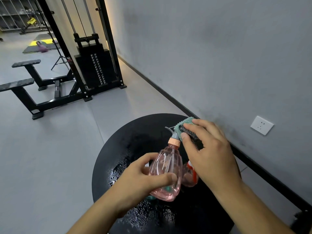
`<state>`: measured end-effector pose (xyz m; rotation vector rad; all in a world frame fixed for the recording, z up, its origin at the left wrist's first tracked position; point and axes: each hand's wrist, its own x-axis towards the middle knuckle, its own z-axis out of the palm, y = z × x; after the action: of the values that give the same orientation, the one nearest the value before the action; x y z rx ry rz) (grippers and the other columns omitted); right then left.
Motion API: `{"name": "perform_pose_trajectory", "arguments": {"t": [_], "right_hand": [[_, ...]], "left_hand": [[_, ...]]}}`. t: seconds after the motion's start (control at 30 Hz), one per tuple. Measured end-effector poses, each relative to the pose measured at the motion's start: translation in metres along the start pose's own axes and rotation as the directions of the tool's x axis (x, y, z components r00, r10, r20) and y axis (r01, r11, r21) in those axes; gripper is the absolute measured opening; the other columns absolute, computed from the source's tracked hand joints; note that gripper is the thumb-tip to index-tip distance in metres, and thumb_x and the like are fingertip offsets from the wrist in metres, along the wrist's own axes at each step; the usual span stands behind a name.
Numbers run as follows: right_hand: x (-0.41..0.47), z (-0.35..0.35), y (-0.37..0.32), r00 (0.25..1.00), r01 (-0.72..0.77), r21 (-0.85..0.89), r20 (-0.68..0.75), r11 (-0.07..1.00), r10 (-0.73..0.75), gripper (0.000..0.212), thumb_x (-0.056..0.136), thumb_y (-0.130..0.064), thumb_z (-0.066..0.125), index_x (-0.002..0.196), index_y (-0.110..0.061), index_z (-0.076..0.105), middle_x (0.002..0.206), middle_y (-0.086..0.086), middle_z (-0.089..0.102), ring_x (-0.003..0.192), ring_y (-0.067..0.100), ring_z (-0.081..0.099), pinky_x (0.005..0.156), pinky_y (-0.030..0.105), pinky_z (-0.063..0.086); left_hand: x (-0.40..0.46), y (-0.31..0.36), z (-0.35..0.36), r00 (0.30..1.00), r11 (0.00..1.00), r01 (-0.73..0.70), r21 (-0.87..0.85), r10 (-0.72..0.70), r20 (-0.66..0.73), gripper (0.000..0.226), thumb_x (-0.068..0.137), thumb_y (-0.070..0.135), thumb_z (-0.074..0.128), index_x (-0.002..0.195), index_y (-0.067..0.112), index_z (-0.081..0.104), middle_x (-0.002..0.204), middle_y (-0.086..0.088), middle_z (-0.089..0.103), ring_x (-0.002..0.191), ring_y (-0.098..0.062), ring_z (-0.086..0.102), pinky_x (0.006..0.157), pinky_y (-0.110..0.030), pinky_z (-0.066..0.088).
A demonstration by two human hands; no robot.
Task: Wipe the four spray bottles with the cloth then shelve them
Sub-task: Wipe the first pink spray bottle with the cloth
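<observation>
Left hand [145, 178] is wrapped around the body of a pink bottle [166, 173], thumb across the front and fingers curled behind it, holding it tilted over a round black table [118, 149]. Right hand [207, 149] is up at the bottle's top, pinching a teal cloth [184, 126] around the grey spray head [172, 132], thumb on the near side and fingers over the top of the cloth. The cloth has a dark mesh side showing under the fingers. The peach collar [174, 142] sits just below the spray head.

Just behind the pink one, under the right palm, there's a second bottle [189, 174] on the table, clear pinkish with a red-orange part, mostly hidden. A bit of something teal peeks out under the pink bottle too, can't tell what it is. The tabletop is wet, droplets all over the near and left parts.

Further out it's a grey floor, a grey wall on the right with a white socket [262, 125], then a black cable machine [94, 65] with its weight stack, and way back some mats [40, 46] and a shelving grid [16, 12].
</observation>
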<state>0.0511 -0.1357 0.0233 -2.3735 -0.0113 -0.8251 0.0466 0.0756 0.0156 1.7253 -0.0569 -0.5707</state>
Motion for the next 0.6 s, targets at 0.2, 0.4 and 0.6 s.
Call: {"name": "perform_pose_trajectory", "arguments": {"t": [0.2, 0.4, 0.6], "right_hand": [[-0.009, 0.011, -0.009, 0.989, 0.052, 0.061, 0.135, 0.997, -0.06, 0.024, 0.097, -0.022, 0.068, 0.12, -0.025, 0.074, 0.128, -0.015, 0.061, 0.12, 0.004, 0.057, 0.102, 0.019, 0.046], [-0.002, 0.007, 0.005, 0.998, 0.032, 0.075, 0.056, 0.997, -0.036, 0.023, 0.096, -0.015, 0.07, 0.117, -0.021, 0.076, 0.124, -0.012, 0.062, 0.116, 0.01, 0.061, 0.098, 0.027, 0.054], [-0.011, 0.011, -0.003, 0.986, 0.12, 0.121, 0.104, 0.985, -0.133, 0.026, 0.097, -0.015, 0.071, 0.121, -0.02, 0.075, 0.127, -0.009, 0.063, 0.119, 0.011, 0.061, 0.102, 0.03, 0.054]], "left_hand": [[-0.002, -0.002, 0.005, 1.0, 0.999, 0.004, 0.05, -0.005, 0.008, 0.051, 0.081, 0.017, 0.092, 0.123, 0.034, 0.07, 0.098, -0.004, 0.083, 0.088, -0.024, 0.081, 0.085, -0.038, 0.066], [-0.001, 0.001, -0.005, 0.999, 0.996, 0.0, 0.09, 0.003, -0.039, 0.057, 0.073, 0.026, 0.098, 0.121, 0.041, 0.071, 0.104, -0.004, 0.083, 0.093, -0.026, 0.081, 0.094, -0.049, 0.064], [-0.002, 0.002, -0.002, 1.0, 0.993, -0.002, 0.114, 0.003, -0.009, 0.048, 0.078, 0.018, 0.095, 0.113, 0.042, 0.074, 0.101, -0.004, 0.083, 0.093, -0.03, 0.081, 0.094, -0.052, 0.063]]}}
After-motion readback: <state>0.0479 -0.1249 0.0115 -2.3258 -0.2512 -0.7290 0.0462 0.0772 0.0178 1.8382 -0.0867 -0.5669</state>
